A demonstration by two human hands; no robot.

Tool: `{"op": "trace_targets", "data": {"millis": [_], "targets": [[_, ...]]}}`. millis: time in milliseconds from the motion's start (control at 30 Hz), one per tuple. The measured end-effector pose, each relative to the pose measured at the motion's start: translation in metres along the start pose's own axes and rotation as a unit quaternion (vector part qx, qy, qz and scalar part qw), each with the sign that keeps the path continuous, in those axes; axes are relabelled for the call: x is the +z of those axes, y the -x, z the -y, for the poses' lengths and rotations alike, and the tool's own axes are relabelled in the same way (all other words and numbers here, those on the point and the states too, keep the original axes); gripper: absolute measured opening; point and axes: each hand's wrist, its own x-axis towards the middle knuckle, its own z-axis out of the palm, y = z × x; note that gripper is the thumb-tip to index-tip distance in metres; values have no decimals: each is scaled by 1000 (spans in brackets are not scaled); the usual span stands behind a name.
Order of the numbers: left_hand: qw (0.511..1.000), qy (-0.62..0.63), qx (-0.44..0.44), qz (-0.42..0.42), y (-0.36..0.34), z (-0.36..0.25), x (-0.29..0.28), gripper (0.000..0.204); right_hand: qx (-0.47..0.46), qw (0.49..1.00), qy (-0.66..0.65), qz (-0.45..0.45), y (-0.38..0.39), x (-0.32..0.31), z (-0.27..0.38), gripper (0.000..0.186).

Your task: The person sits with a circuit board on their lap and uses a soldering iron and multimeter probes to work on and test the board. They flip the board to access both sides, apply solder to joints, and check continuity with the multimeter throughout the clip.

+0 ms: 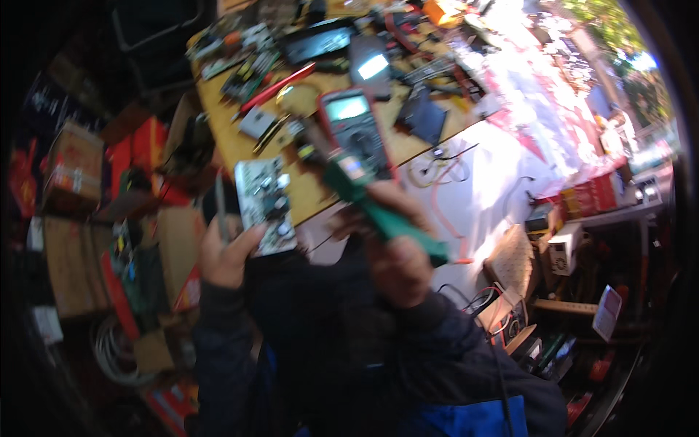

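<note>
My left hand [224, 256] is closed on the lower edge of a pale circuit board [255, 191], which has dark and silvery components. A thin grey strip [220, 197] sticks up between its fingers; I cannot tell what it is. My right hand [399, 264] is wrapped round a long green handheld tool [404, 228] with a small light panel on its head. Motion blur hides its exact kind, and its dark front end points up and left toward the table. Beyond it lies a red-edged multimeter [357, 127] with a lit screen.
Circuit boards, tools and a phone-like device with a lit screen [371, 65] crowd the yellow tabletop [218, 124]. A red pen-like tool [280, 87] lies at the left. Cardboard boxes [73, 167] stand at the left. Loose wires [440, 171] lie on a white surface at the right.
</note>
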Motion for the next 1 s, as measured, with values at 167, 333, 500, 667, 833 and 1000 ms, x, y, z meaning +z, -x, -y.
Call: {"op": "trace_targets", "data": {"millis": [167,333,500,667,833,1000], "targets": [[1000,8,13,8,0,-4,-3,36,-39,999,16,13,16,-9,13,69],[999,41,-5,11,0,-11,1,32,-105,975,160,112,28,-8,22,48],[1000,22,-17,12,0,-15,1,29,-88,911,351,199,35,-15,18,45],[1000,2,-23,12,0,-18,1,26,-102,896,396,176,42,-21,-9,45],[999,5,-33,-1,0,-18,2,23,-93,897,399,165,40,-30,-15,46],[1000,20,-16,5,3,-18,4,24,-122,883,412,188,27,-31,-12,47]]}}
